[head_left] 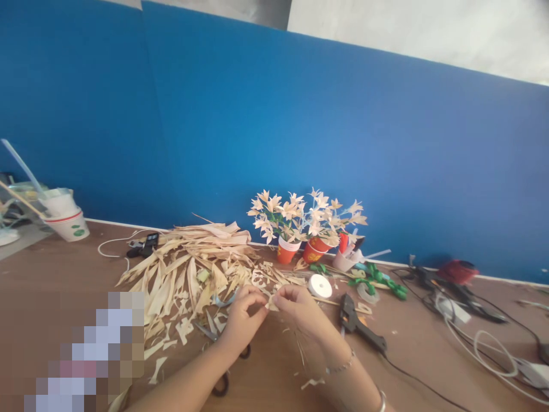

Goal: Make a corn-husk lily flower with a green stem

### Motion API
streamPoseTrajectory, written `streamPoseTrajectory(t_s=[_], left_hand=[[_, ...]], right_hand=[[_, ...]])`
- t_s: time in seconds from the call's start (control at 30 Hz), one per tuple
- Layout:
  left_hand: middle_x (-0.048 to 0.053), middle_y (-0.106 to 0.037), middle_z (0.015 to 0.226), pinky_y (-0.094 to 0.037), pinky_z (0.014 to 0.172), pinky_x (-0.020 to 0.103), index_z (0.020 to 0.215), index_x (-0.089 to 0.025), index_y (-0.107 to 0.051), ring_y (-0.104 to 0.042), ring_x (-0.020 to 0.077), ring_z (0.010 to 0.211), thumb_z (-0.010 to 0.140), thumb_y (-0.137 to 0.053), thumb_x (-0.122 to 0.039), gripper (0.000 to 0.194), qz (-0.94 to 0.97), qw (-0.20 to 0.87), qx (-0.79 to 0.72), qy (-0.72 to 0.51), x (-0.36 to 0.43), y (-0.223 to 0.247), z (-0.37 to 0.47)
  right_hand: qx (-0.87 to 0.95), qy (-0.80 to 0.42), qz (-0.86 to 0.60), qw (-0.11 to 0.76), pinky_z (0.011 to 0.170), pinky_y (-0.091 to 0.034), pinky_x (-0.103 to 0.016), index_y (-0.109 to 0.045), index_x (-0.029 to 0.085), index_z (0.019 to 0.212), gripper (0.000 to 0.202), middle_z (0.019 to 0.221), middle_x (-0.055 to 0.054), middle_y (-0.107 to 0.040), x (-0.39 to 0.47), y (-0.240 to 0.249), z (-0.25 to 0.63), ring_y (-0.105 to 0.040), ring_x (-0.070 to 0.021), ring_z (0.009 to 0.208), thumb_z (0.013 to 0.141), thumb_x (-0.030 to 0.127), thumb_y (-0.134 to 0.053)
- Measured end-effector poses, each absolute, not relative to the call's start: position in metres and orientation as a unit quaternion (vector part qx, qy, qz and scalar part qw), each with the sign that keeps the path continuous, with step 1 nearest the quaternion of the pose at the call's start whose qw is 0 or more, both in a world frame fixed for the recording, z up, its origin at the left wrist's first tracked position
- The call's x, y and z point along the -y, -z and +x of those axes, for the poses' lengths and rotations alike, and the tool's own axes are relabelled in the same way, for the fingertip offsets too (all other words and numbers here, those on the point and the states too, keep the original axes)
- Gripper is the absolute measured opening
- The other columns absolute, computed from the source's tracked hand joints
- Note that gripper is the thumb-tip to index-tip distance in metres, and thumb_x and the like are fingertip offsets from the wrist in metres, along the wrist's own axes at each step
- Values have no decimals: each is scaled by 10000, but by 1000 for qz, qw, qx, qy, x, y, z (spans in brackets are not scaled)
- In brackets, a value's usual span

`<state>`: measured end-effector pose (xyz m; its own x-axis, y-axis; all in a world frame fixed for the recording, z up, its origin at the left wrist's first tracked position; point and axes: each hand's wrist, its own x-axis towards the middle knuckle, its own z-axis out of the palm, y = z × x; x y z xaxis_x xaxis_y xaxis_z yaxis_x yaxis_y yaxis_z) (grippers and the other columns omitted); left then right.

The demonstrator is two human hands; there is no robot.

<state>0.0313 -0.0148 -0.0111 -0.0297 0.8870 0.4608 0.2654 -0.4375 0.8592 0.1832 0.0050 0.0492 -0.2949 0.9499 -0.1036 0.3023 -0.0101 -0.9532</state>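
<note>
My left hand [245,317] and my right hand [295,309] meet over the middle of the table, fingertips nearly touching. Both pinch a small pale piece of husk [270,304] between them. Beneath my left wrist lie scissors [220,383], partly hidden by the arm. To the left spreads a heap of dried husks [201,257] with cut scraps around it. Just beyond my right hand is a white tape roll [320,286]. A black glue gun [358,323] rests to the right of my right hand.
Two orange cups [286,250] hold pale husk flowers [291,210] near the blue partition [257,114]. Green tape pieces [381,279] lie right of them. Cables and a power strip [454,310] cover the right side. A white cup [68,223] stands far left.
</note>
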Motion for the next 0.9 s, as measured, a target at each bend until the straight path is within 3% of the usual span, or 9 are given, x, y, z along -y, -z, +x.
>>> streamPoseTrajectory(t_s=[0.27, 0.9], left_hand=[[42, -607, 855, -456, 801, 373, 775, -207, -638, -570, 210, 862, 714, -615, -115, 113, 639, 277, -456, -554, 16, 10, 30], [27, -587, 822, -464, 780, 362, 730, -216, -627, -567, 205, 836, 711, -567, -73, 156, 645, 218, -471, -561, 20, 6, 31]], right_hand=[[601, -529, -501, 327, 498, -262, -216, -529, 157, 580, 236, 527, 47, -441, -6, -47, 185, -348, -79, 506, 675, 355, -617], [553, -594, -489, 320, 481, -270, -218, -546, 152, 536, 248, 474, 38, -475, -5, -47, 180, -370, -71, 467, 658, 348, -636]])
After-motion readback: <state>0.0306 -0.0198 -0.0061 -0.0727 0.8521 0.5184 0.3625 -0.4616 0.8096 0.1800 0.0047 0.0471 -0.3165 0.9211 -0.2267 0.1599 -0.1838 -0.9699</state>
